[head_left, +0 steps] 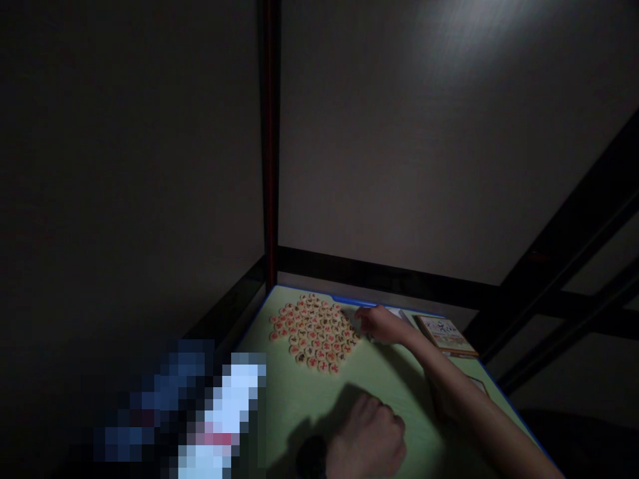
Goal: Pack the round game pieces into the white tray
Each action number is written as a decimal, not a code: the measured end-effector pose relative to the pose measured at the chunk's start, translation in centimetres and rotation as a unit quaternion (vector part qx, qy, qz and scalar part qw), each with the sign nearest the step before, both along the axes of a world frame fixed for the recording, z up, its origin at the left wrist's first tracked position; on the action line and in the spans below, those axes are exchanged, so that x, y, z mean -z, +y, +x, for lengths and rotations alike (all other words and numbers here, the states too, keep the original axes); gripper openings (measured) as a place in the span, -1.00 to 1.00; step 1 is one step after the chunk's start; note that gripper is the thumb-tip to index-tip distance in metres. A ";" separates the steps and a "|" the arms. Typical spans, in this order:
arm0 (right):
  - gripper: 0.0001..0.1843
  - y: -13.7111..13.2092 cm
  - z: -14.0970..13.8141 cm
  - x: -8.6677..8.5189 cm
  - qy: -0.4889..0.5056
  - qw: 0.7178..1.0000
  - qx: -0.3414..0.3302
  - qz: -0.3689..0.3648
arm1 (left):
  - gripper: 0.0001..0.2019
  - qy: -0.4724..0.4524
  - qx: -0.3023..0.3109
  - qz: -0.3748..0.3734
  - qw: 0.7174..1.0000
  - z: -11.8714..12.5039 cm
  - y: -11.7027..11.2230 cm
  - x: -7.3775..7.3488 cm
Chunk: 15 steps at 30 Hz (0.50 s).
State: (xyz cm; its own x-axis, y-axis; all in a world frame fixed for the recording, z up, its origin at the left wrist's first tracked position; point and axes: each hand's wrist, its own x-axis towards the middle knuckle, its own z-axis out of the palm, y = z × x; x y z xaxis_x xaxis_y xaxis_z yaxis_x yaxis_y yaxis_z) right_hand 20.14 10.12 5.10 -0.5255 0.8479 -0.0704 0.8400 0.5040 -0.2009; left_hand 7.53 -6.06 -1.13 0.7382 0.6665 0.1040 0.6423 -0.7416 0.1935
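A cluster of several round pale game pieces [314, 331] with red and dark marks lies flat on a green table [304, 399] edged in blue. My right hand [382, 324] reaches across to the cluster's right edge, its fingertips at the outermost pieces; in the dim light I cannot make out whether they pinch one. My left hand [367, 436] rests on the table near the front, fingers curled into a loose fist with nothing visible in it.
A flat illustrated box [446, 334] lies at the table's far right corner, with another flat item [478, 384] partly hidden behind my right forearm. A dark post [270, 166] and rails frame the table. A pixelated patch [200, 412] covers the lower left.
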 end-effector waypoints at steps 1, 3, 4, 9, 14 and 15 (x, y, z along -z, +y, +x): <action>-0.55 -0.5 0.0 -0.2 0.003 1.000 -0.002 0.008 | -0.75 0.003 0.000 -0.001 1.000 -0.1 0.1 -0.1; -0.56 -1.6 0.1 -0.7 0.010 1.000 -0.010 0.025 | -0.73 0.009 -0.001 -0.005 1.000 -0.1 0.2 -0.3; -0.56 -2.1 0.1 -1.0 0.012 0.999 -0.017 0.033 | -0.73 0.009 -0.002 -0.006 1.000 -0.2 0.3 -0.4; -0.60 -4.7 0.0 -2.2 0.016 0.995 -0.042 0.087 | -0.77 -0.008 -0.005 -0.004 1.000 -0.3 0.2 -0.9; -0.57 -7.1 0.1 -2.1 0.050 0.990 -0.074 0.112 | -0.79 -0.040 -0.035 0.001 0.999 -1.4 -1.6 -1.6; -0.56 -7.4 0.2 -1.9 0.060 0.989 -0.079 0.114 | -0.79 -0.040 -0.051 -0.002 0.998 -1.8 -2.1 -1.6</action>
State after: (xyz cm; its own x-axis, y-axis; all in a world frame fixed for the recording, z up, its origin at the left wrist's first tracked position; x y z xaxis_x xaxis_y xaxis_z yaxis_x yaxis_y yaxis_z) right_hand 20.31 2.74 7.04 -0.6451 0.7416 0.1841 0.7248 0.6702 -0.1600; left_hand 5.71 -8.15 0.46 0.6552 0.7388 0.1576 0.6973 -0.6718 0.2500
